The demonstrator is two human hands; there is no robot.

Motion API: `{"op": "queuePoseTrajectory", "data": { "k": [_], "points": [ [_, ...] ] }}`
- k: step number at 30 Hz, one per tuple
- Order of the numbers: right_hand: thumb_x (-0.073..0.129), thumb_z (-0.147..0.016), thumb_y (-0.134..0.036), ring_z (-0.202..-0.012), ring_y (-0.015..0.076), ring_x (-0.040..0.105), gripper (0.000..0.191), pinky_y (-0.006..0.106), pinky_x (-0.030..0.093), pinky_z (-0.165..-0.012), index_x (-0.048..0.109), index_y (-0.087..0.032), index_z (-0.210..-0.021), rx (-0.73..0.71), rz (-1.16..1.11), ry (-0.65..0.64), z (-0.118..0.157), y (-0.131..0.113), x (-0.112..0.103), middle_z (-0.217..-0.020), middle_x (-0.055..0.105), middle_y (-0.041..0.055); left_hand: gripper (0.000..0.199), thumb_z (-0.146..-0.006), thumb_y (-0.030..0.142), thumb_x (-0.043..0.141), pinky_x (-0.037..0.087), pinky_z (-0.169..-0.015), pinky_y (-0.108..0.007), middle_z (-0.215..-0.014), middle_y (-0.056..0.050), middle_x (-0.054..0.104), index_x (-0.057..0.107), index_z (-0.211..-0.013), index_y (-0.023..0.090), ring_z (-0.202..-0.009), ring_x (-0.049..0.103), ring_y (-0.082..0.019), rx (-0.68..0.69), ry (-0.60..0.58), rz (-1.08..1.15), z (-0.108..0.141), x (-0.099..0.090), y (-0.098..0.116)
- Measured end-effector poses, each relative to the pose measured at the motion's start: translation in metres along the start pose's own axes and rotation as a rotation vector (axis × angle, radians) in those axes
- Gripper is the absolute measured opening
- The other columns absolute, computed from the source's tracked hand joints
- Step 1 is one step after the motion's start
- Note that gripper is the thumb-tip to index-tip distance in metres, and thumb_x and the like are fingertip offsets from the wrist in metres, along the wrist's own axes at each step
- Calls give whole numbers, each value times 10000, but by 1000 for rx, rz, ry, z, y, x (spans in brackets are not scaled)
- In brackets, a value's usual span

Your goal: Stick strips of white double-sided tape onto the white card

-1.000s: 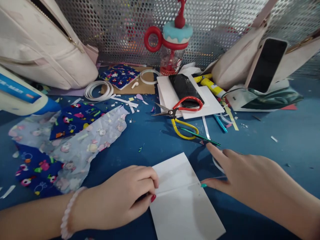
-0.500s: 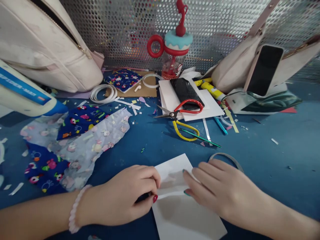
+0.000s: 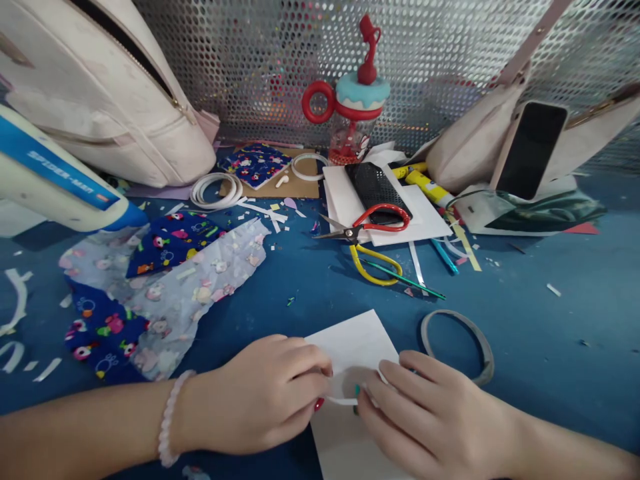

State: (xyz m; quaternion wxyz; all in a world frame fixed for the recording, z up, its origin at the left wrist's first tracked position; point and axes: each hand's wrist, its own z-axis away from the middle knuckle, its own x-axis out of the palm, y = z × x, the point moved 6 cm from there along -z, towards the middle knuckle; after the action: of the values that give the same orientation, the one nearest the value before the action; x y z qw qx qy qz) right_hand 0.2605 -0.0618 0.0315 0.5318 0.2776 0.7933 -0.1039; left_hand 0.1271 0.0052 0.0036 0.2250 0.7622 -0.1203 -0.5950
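A sheet of white paper (image 3: pixel 353 333) lies at the front of the blue table, under both hands. My left hand (image 3: pixel 273 397), with a pale bead bracelet at the wrist, is closed in a pinch at the left end of a thin white strip (image 3: pixel 343 401). The other end is pinched by the fingertips of my right hand (image 3: pixel 425 413). The strip spans the short gap between them, over the sheet. Whether it is paper or tape I cannot tell. Just beyond my right hand lies a narrow grey ring (image 3: pixel 489 357).
Scissors (image 3: pixel 383 213) with red and yellow handles lie mid-table against white sheets and a black phone (image 3: pixel 377 190). Patterned cloth-like pieces (image 3: pixel 185 300) spread at left. A cup (image 3: pixel 353 133), two bags (image 3: pixel 150 120) and another phone (image 3: pixel 533 150) stand at the back.
My right hand has moved left and down, closer to my left hand, uncovering the grey ring. The strip between the hands now shows as a thin edge. The view has shifted slightly.
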Motion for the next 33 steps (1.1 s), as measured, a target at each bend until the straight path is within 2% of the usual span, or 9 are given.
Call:
{"op": "queuePoseTrajectory", "data": {
  "k": [9,18,25,30,33],
  "points": [
    [499,-868,-165,-665,181,612,217,332,461,-574,708,-145,-923,-38,-4,42,0,-5,-1,-765,698,39,169,-914,123,439,465,-768,-307,-1075,-71,656,574,-1013,149,-881,604,-184,19,5,-5,-1,-2,2],
    [415,-893,-124,-738,194,633,293,345,470,-626,702,-104,-946,-21,39,10,4,-5,2,-862,721,86,203,-914,123,424,469,-783,-305,-1079,-72,655,569,-1053,159,-886,605,-184,18,12,17,0,-1,1],
    [447,-878,-115,-652,175,605,240,337,446,-584,682,-83,-915,15,8,17,1,-1,1,-802,698,89,196,-906,114,452,480,-785,-287,-1063,-60,658,597,-1027,166,-874,616,-172,-19,44,64,0,-4,-1],
    [393,-899,-87,-634,168,595,282,336,434,-582,674,-84,-912,42,3,36,0,1,-1,-785,694,87,225,-889,89,453,490,-788,-265,-1029,-48,665,637,-996,163,-881,629,-161,-80,55,153,-1,-8,-1],
    [301,-933,-67,-615,164,585,371,336,429,-583,671,-88,-907,75,-9,58,0,4,-3,-734,690,78,251,-881,92,478,491,-826,-228,-1054,-34,660,663,-1025,179,-918,641,-139,-214,28,299,-1,-9,-7]
  ]
}}
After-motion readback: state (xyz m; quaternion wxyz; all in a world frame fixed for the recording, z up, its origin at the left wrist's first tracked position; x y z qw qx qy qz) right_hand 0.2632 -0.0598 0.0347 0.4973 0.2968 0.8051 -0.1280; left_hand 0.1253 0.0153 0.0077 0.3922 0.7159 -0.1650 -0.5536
